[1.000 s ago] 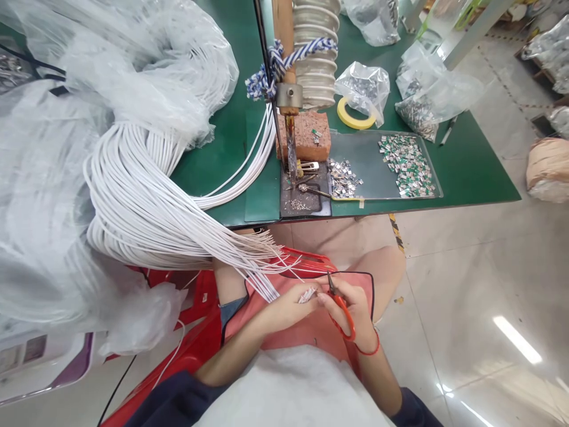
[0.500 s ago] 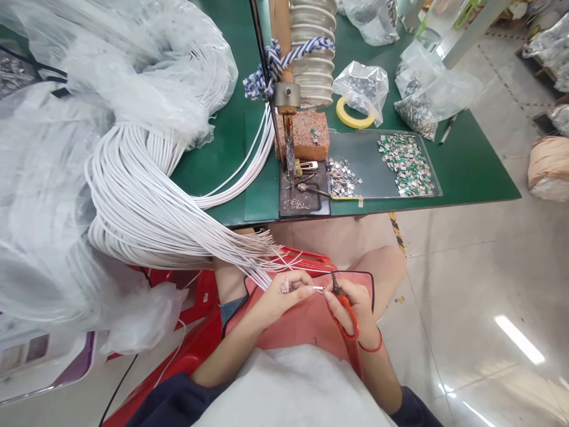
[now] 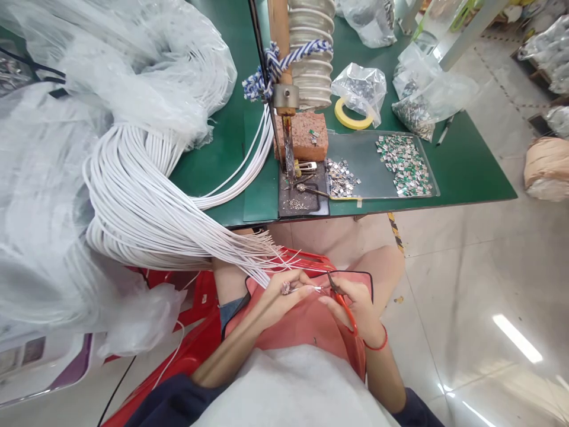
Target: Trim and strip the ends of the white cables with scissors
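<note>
Over my lap, my left hand (image 3: 284,298) is closed on white cables, pinching one cable end (image 3: 317,289) between thumb and fingertips. Other cut ends stick out beside its curled fingers. A thick bundle of white cables (image 3: 146,201) runs from the left toward this hand. My right hand (image 3: 355,305) holds scissors (image 3: 345,307) with orange handles, its fingers in the loops. The dark blades point up and left, just right of the cable end. My right thumb is spread away from the cable. Fine wires at the cable's tip are too small to make out clearly.
A green table (image 3: 480,172) stands ahead. On it are a shallow tray (image 3: 364,154) of small metal connectors, a brick (image 3: 306,136), yellow tape (image 3: 354,114) and plastic bags of parts (image 3: 415,110). A soldering iron (image 3: 288,151) hangs upright above a dark plate.
My right thumb and fingers have come away from the cable end, and the gap between my hands has widened slightly. The left hand keeps hold of the cable.
</note>
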`<state>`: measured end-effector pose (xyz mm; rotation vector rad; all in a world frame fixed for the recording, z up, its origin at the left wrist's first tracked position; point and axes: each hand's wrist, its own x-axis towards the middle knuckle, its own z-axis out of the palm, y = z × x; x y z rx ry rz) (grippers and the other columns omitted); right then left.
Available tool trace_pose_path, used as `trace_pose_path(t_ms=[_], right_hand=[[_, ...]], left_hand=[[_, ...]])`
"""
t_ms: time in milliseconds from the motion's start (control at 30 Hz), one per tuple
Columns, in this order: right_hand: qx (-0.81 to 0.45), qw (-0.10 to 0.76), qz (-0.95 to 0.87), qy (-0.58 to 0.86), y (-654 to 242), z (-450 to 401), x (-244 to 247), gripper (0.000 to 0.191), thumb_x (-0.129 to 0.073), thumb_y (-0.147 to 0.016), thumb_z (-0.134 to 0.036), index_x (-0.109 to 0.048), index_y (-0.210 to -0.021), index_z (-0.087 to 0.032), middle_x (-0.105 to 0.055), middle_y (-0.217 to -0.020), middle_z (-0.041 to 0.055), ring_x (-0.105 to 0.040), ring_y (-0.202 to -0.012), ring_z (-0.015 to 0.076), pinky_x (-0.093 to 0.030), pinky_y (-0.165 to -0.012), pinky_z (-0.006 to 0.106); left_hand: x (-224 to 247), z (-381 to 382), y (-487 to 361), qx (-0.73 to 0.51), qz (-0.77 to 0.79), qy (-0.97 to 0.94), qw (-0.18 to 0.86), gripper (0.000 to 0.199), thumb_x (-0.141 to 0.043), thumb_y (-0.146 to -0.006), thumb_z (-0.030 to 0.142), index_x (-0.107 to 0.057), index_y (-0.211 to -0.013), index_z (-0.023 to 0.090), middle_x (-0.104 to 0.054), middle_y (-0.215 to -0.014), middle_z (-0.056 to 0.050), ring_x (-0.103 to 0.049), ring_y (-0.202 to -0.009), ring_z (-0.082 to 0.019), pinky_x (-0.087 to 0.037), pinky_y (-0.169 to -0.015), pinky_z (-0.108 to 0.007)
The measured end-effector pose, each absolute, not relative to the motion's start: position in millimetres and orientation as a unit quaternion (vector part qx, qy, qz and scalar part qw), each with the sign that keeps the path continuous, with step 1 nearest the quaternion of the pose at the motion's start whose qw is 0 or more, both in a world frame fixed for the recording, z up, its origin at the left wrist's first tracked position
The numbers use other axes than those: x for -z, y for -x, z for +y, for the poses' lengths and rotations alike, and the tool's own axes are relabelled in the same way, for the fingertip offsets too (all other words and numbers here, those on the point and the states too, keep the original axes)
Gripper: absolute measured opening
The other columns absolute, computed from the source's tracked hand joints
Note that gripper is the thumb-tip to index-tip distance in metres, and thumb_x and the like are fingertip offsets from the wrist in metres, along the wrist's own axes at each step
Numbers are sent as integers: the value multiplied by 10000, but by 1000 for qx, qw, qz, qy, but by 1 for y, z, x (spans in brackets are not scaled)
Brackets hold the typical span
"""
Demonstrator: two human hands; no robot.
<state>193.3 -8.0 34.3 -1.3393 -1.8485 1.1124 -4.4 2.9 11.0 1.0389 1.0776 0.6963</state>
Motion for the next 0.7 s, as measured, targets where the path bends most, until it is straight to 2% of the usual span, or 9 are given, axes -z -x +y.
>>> trace_pose_path(t_ms=[167, 300, 400, 500, 567, 700], right_hand=[[-404, 295, -705, 502, -188, -9, -30, 142, -562, -902, -292, -571, -806, -188, -530, -595, -22, -432, -496, 108, -375, -494, 225], [-405, 284, -731, 471, -191, -7, -32, 245, -561, -884, -246, -464, -663, -205, -374, -523, -66, -298, -461, 88, -270, -447, 225], [-416, 274, -736, 460, -193, -5, -36, 304, -544, -886, -239, -415, -613, -209, -311, -517, -70, -257, -469, 89, -232, -437, 230], [-468, 282, -696, 466, -193, -5, -36, 235, -556, -888, -273, -524, -668, -196, -388, -527, -52, -328, -475, 93, -280, -440, 226], [-527, 308, -624, 489, -191, -8, -31, 176, -593, -877, -326, -613, -772, -186, -447, -521, -47, -380, -452, 95, -324, -429, 225], [-634, 362, -453, 512, -181, -15, -16, 280, -646, -842, -399, -648, -999, -167, -515, -482, -56, -433, -374, 99, -388, -392, 230]], left_hand=[[-11, 3, 3, -302, 472, -451, 695, 263, -658, -804, 400, -683, -778, 140, -660, -700, -37, -527, -600, -133, -377, -567, -232], [-10, 5, 4, -288, 458, -465, 701, 256, -661, -796, 388, -699, -767, 137, -690, -768, -61, -587, -697, -171, -424, -640, -255], [-11, 7, 5, -272, 445, -460, 718, 245, -669, -787, 382, -695, -761, 140, -686, -760, -56, -573, -649, -154, -413, -606, -248], [-13, 10, 6, -264, 435, -446, 737, 249, -672, -780, 388, -692, -756, 142, -667, -693, -44, -541, -574, -138, -400, -563, -244], [-14, 11, 6, -278, 441, -444, 729, 247, -667, -786, 388, -681, -727, 148, -649, -641, -32, -549, -586, -146, -407, -578, -245], [-14, 12, 6, -344, 482, -434, 679, 233, -669, -793, 371, -656, -695, 160, -645, -628, -16, -562, -620, -149, -425, -632, -246]])
